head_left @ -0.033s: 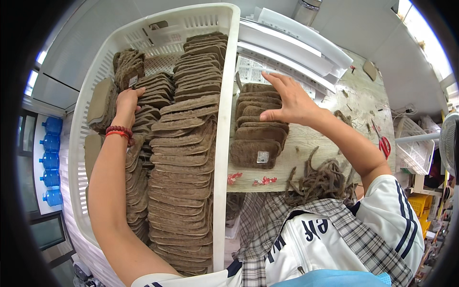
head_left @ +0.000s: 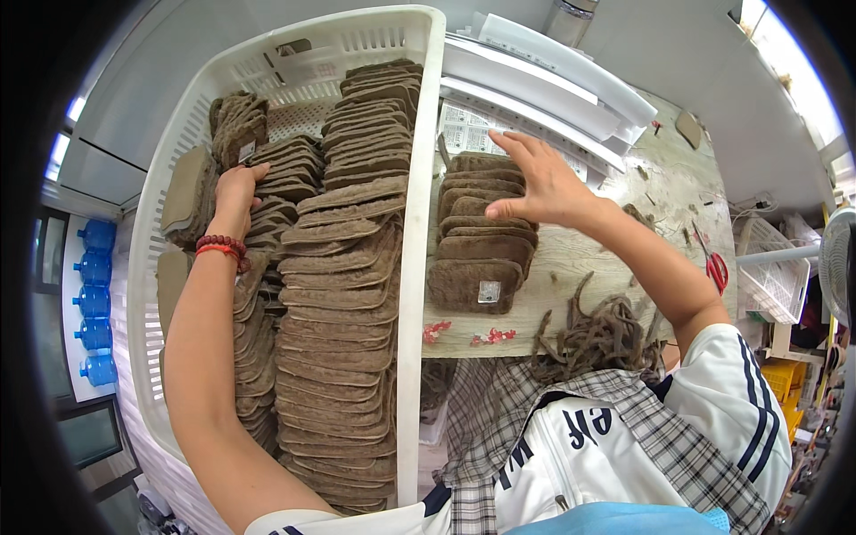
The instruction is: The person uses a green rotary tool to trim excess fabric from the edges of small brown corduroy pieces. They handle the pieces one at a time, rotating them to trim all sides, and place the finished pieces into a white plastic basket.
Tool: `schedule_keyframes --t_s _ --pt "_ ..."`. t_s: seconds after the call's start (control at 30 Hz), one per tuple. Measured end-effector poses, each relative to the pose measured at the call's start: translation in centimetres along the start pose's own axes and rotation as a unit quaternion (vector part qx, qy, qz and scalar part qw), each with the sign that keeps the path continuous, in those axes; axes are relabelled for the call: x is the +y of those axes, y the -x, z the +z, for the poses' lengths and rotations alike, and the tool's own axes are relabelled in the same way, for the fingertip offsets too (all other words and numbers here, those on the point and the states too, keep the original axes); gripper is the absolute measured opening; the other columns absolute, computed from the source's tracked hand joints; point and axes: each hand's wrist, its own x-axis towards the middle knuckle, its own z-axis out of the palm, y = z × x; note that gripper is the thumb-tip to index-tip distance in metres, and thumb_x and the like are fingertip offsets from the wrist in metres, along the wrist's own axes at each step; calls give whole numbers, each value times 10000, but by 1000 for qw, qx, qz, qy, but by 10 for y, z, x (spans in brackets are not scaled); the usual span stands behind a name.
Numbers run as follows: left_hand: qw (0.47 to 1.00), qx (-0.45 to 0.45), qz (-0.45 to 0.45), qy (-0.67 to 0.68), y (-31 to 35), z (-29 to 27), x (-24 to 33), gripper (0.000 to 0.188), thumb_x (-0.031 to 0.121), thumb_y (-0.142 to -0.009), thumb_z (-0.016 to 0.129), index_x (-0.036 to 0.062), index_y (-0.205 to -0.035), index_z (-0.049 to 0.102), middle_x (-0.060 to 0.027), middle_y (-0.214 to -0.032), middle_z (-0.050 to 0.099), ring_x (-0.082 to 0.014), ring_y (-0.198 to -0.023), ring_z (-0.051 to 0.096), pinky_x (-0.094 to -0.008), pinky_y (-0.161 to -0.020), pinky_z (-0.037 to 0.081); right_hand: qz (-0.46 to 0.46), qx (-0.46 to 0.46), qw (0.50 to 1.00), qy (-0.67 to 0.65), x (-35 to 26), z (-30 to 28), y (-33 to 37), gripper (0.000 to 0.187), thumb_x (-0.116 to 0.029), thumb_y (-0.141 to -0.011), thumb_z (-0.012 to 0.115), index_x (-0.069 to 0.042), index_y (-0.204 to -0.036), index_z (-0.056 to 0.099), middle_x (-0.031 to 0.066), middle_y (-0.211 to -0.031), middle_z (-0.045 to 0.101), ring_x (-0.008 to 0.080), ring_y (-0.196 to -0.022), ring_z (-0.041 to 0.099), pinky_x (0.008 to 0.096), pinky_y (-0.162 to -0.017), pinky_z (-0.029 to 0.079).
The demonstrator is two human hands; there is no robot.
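Note:
My left hand (head_left: 237,189) is down inside a white plastic basket (head_left: 432,98), its fingers closed at the edge of a pile of brown fuzzy pads (head_left: 294,168); some fingertips are hidden among them. Long rows of similar rounded pads (head_left: 339,330) stand packed in the basket, with smoother-faced ones (head_left: 185,192) along its left wall. Over the table, my right hand (head_left: 548,187) is open, thumb and fingers spread, with nothing in it. Beside and partly under it leans a short row of brown pads (head_left: 481,241); the nearest bears a small white label (head_left: 489,292).
Brown fuzzy strips (head_left: 597,325) are heaped at the table's near edge, close to red scraps (head_left: 493,337). Red-handled scissors (head_left: 716,270) lie at the right. White sheets (head_left: 553,76) and printed labels (head_left: 468,134) sit at the back. A fan (head_left: 838,267) stands far right.

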Motion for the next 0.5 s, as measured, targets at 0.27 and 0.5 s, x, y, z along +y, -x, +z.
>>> schedule_keyframes --t_s 0.27,0.5 --pt "999 25 27 11 -8 0 -7 503 263 -825 696 -43 -1204 574 -115 -1160 602 -164 -701 511 -305 -619 456 -55 -144 986 68 -56 -14 17 1275 -733 -570 720 -54 -1492 158 284 -1485 220 416 -1401 188 556 -1141 205" --pt "999 32 23 20 -10 -1 -9 489 259 -827 699 -38 -1196 577 -102 -1136 599 -161 -697 509 -308 -609 455 -37 -85 988 123 -63 13 23 1172 -513 -573 845 -34 -1461 249 252 -1308 415 389 -1231 401 446 -1053 293"
